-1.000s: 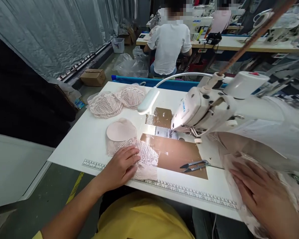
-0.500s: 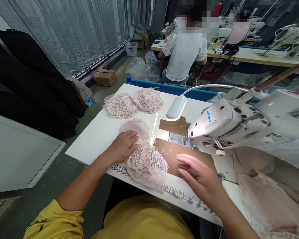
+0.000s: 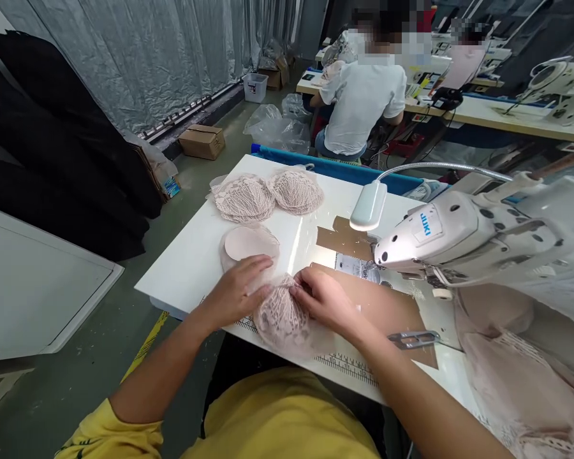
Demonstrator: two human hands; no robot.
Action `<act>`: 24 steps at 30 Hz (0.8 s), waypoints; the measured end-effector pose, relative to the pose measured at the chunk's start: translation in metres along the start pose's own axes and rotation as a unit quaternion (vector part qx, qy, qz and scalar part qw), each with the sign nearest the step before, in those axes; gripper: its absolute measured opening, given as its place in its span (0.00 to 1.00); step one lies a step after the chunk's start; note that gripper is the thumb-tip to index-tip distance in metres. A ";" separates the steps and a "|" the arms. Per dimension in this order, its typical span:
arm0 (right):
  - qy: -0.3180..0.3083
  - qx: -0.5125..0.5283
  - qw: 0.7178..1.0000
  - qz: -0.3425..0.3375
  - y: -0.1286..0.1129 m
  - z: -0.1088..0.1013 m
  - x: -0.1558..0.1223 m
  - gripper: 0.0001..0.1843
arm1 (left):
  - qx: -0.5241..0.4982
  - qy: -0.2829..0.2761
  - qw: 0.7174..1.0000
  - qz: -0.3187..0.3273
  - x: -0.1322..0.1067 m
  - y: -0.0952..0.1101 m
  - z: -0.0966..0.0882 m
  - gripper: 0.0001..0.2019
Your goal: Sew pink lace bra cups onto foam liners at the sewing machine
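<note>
A pale pink lace cup [image 3: 280,315] lies at the near edge of the white sewing table [image 3: 186,268]. My left hand [image 3: 236,290] rests on its left side with fingers stretched toward a smooth pink foam cup [image 3: 249,243] just behind. My right hand [image 3: 323,299] pinches the lace cup's upper right edge, fingers curled together. Both hands touch the same lace piece.
Two more lace cups [image 3: 268,193] sit at the table's far side. A white sewing machine [image 3: 463,233] with a lamp [image 3: 368,205] stands right, thread snips [image 3: 414,338] before it, pink fabric [image 3: 521,376] beyond. A person in white [image 3: 361,102] sits ahead; boxes line the floor at left.
My right hand has come from the pink fabric at the right over to the lace cup and closed on its edge. My left hand stayed on the cup, which has bunched up.
</note>
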State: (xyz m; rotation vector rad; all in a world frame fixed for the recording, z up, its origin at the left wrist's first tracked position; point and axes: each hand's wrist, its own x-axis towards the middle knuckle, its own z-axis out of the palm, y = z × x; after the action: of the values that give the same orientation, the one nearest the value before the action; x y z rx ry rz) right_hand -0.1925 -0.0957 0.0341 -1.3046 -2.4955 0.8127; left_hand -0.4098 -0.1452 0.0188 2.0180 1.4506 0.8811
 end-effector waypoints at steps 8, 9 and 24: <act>0.124 0.153 0.979 -0.057 0.001 0.000 -0.058 0.02 | -0.331 -0.090 0.935 -0.090 0.002 0.038 0.036 0.10; 0.120 0.149 0.979 -0.064 0.002 -0.001 -0.061 0.04 | -0.337 -0.082 0.934 -0.088 0.002 0.040 0.039 0.10; 0.135 0.279 0.951 -0.027 0.013 -0.020 -0.077 0.11 | -0.275 -0.143 0.948 -0.069 0.009 0.063 0.046 0.21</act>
State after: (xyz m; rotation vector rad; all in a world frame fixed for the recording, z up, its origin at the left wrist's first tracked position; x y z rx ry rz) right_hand -0.1298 -0.1446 0.0481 -1.0547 -1.8844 1.1318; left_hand -0.3337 -0.1571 0.0350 1.5300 1.0257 0.7860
